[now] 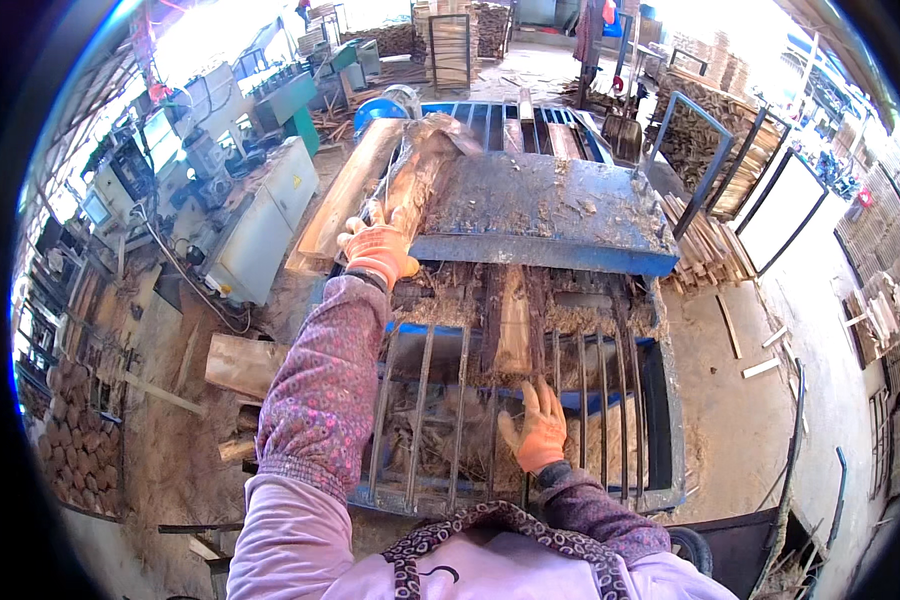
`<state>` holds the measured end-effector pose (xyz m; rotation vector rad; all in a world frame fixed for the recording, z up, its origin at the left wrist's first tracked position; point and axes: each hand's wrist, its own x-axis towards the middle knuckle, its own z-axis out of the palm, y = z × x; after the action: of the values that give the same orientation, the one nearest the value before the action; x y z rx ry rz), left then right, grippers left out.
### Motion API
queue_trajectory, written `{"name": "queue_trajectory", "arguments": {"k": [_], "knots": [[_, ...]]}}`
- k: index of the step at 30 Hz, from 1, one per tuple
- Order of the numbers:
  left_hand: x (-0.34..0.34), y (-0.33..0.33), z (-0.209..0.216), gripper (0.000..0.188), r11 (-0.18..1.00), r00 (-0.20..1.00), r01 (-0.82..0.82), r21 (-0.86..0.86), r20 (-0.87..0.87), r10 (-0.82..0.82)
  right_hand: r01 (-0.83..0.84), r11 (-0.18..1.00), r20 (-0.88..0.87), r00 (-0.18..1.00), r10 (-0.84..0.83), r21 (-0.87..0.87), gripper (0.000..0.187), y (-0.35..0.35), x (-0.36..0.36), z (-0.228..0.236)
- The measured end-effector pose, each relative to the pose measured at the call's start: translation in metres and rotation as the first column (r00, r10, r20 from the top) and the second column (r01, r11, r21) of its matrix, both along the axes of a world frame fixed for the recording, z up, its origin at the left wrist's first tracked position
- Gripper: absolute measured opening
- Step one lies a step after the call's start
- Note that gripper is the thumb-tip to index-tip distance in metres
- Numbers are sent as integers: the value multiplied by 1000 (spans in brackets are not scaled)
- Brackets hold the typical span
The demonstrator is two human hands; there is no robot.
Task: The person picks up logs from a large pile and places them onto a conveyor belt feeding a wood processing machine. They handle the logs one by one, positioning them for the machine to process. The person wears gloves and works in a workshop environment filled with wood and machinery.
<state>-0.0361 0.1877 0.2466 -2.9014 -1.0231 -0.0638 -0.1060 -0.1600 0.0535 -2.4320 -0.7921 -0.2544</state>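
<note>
My left hand, in an orange work glove, reaches forward to the near end of a bark-edged wood slab left of the machine's blue cover. Its fingers are spread, and whether they press on the slab is unclear. My right hand, gloved the same way, is held over the machine's metal bars. With fingers stretched out, it is at or very near the near end of a narrow bark-edged board. That board runs under the cover, which hides its far part.
Sawdust and bark scraps lie on the machine. A pale wood slab lies along its left side, near a grey cabinet. Loose sticks and a metal rack frame stand at the right. Stacked logs lie at the far left.
</note>
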Motion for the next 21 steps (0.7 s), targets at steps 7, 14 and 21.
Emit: {"name": "queue_trajectory", "arguments": {"k": [7, 14, 21], "knots": [[-43, -27, -22, 84, 995, 987, 87, 42, 135, -92, -45, 985, -45, 998, 53, 166, 69, -2, 1, -3], [-200, -176, -75, 85, 869, 853, 474, -143, 319, -413, 183, 584, -573, 555, 603, 791, 61, 24, 2, 7], [-287, -254, -141, 94, 600, 694, 716, -358, 464, -550, 487, 518, -709, 424, 564, 703, 44, -28, -68, -54]]}}
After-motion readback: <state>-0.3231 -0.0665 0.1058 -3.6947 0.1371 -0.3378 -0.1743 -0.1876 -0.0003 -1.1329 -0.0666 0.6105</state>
